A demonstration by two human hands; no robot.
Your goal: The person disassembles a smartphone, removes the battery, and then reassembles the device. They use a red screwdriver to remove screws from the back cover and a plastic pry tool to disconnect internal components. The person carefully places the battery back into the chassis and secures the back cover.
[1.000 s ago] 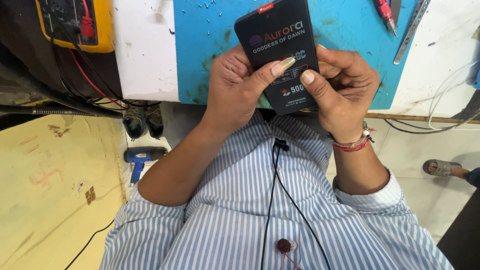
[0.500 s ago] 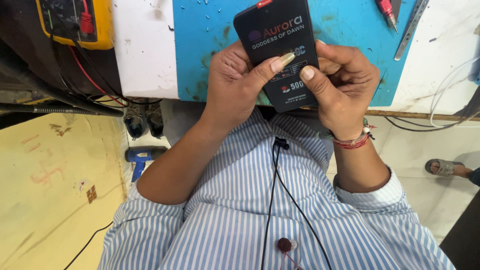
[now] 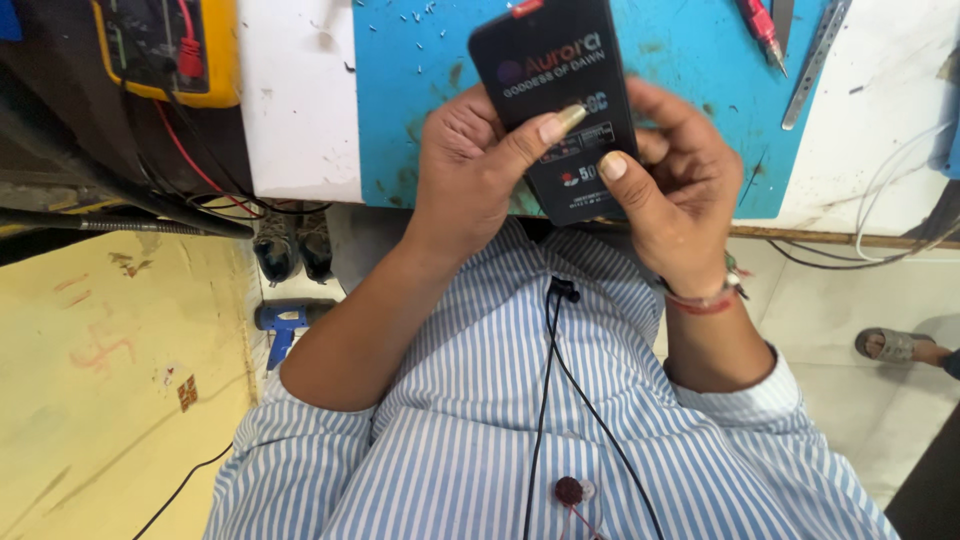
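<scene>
A black smartphone (image 3: 553,75) with a printed sticker on its face is held over the near edge of a blue work mat (image 3: 430,90). My left hand (image 3: 475,170) grips its left side, the thumb stretched across the lower part of the screen. My right hand (image 3: 672,185) holds the right side, its thumb pressing the bottom of the screen beside the left thumb. A red thread band circles my right wrist. My blue-and-white striped shirt fills the lower view, with a thin black cable running down it.
A yellow multimeter (image 3: 165,50) with red leads sits at the upper left. A red-handled tool (image 3: 760,25) and metal tweezers (image 3: 815,60) lie on the mat's right end. Small screws dot the mat. A blue glue gun (image 3: 285,325) lies on the floor; another person's sandalled foot (image 3: 895,345) shows at right.
The phone and both hands have shifted slightly up and left in view. The thumbs stay on the lower screen.
</scene>
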